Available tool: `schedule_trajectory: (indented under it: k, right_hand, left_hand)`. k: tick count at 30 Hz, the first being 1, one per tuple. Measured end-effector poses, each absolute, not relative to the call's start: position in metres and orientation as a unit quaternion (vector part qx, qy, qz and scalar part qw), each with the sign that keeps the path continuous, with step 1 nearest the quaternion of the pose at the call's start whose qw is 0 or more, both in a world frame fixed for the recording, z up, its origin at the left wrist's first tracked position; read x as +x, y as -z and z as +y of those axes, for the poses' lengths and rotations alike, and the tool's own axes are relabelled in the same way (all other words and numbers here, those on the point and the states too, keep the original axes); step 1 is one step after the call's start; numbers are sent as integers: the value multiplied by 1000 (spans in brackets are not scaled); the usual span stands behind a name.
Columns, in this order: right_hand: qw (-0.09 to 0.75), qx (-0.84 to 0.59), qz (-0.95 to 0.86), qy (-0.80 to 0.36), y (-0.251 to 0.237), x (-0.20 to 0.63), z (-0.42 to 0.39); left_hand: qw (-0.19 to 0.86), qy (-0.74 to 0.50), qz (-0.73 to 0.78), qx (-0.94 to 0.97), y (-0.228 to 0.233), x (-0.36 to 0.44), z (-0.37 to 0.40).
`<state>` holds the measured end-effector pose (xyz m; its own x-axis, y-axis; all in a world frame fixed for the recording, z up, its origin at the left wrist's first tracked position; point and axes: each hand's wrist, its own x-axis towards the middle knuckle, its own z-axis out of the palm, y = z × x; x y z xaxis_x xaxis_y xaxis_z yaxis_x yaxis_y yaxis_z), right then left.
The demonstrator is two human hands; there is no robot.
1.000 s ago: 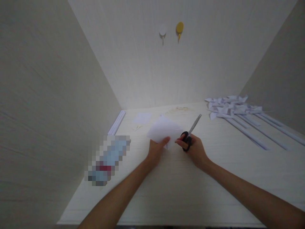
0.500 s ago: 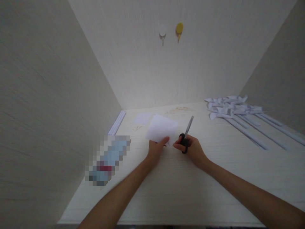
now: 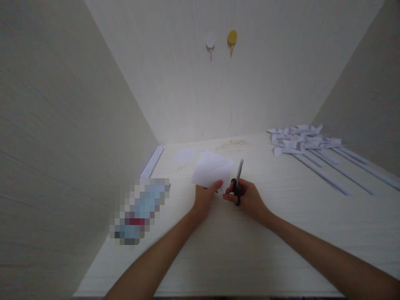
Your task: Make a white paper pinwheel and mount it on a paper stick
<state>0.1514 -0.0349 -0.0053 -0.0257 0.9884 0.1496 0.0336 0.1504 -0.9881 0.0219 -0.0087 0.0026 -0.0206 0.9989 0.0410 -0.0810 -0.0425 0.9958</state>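
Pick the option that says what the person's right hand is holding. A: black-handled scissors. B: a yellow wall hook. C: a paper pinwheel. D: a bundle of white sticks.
A: the right hand has its fingers through the black handles of the scissors, blades pointing up beside the white paper that the left hand holds.

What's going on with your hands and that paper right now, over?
Left hand grips white paper by its near corner. Right hand holds black scissors, blades pointing away, beside the paper's right edge. Nothing between them.
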Motion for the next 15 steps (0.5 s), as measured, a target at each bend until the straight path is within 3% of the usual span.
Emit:
schedule_trajectory:
  k: [15]
  right_hand:
    - [533,-471,-541,-449,12,154,-32]
  left_hand:
    - [502,-538,460,497,-9,25,-13]
